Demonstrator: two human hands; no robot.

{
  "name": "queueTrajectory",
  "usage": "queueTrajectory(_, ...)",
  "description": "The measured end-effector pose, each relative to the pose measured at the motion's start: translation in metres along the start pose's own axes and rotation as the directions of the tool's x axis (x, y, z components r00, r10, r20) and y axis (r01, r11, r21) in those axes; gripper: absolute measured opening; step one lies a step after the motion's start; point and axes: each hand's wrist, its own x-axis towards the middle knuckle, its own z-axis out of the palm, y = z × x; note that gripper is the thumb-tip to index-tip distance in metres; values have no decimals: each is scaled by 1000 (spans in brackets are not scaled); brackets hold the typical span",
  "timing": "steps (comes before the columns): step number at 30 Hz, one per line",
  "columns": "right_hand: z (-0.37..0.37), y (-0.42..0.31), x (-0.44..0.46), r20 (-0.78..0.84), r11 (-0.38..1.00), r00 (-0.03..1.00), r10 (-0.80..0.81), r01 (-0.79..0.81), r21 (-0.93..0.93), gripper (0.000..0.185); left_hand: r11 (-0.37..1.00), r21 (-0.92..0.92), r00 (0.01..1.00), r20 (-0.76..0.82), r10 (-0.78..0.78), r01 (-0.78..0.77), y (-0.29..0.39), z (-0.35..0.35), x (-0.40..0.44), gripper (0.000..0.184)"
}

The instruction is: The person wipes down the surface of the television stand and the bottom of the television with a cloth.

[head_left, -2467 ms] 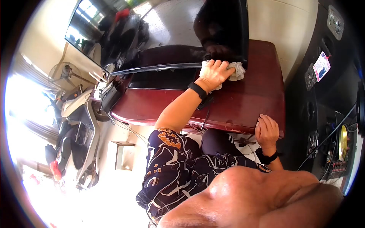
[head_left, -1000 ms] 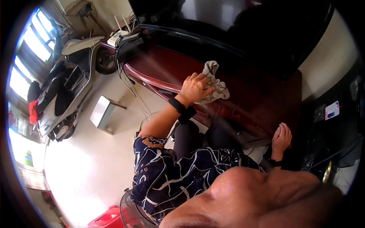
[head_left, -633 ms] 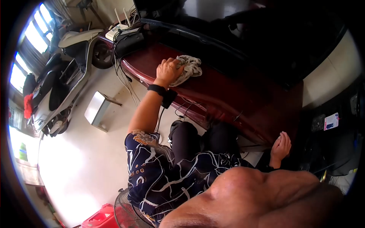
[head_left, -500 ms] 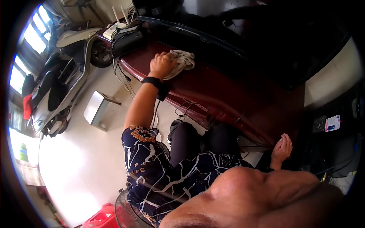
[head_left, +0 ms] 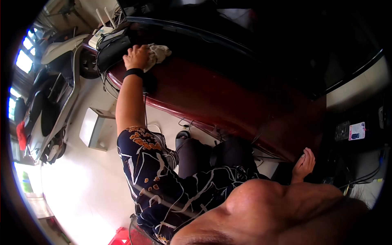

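My left hand (head_left: 136, 58) is closed on a crumpled, light patterned cloth (head_left: 157, 56) and presses it on the dark red tabletop (head_left: 196, 87), near the table's left end. A black band circles that wrist. Just beyond the cloth runs the lower edge of a large black screen (head_left: 179, 27). Beside the hand, to the left, lie a black box (head_left: 112, 51) and cables. My right hand (head_left: 304, 164) is at the lower right by the table's front corner, empty, with its fingers stretched out.
A white router (head_left: 101, 36) with two antennas stands at the table's left end. A scooter (head_left: 55, 98) is parked at the left. On the floor are a small white stool (head_left: 93, 128) and a red plastic item (head_left: 121, 237). Black equipment with a card (head_left: 356, 131) stands at the right.
My left hand has moved left along the tabletop with the cloth, from the screen's right end to near the black box. The view has shifted. My right hand has come off the tabletop's edge.
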Motion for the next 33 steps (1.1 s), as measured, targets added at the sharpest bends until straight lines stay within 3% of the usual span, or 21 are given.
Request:
queueTrajectory(8,-4,-5,6,9,1000,1000,1,-1,-3,19,978,193,973,-228,-36,82,-6,20,12,18)
queueTrajectory(11,-5,-7,7,6,1000,1000,23,-23,2,18,982,126,963,-247,-108,142,0,27,9,17)
queueTrajectory(12,-5,-7,7,2,1000,1000,27,-27,3,18,988,14,972,-177,-152,157,2,25,5,19)
queueTrajectory(13,-5,-7,7,-7,999,999,41,-41,7,18,977,-59,979,-7,-205,204,3,15,3,28)
queueTrajectory(17,-4,-4,7,-42,1000,999,19,-19,3,16,935,-162,943,157,-292,316,30,-21,-18,61)
queueTrajectory(24,-1,-2,5,-74,1000,997,9,-10,0,15,961,-254,986,150,-72,109,60,-32,-57,68)
queueTrajectory(31,0,-3,4,-103,1000,994,21,-19,19,13,927,-346,949,218,227,-142,131,-113,-130,68)
queueTrajectory(32,1,-1,4,-112,1000,994,17,-15,20,13,915,-284,955,-8,298,-288,130,-44,-123,71)
queueTrajectory(33,2,-1,4,-121,1000,993,14,-11,19,13,903,-256,934,3,358,-345,145,-98,-147,71)
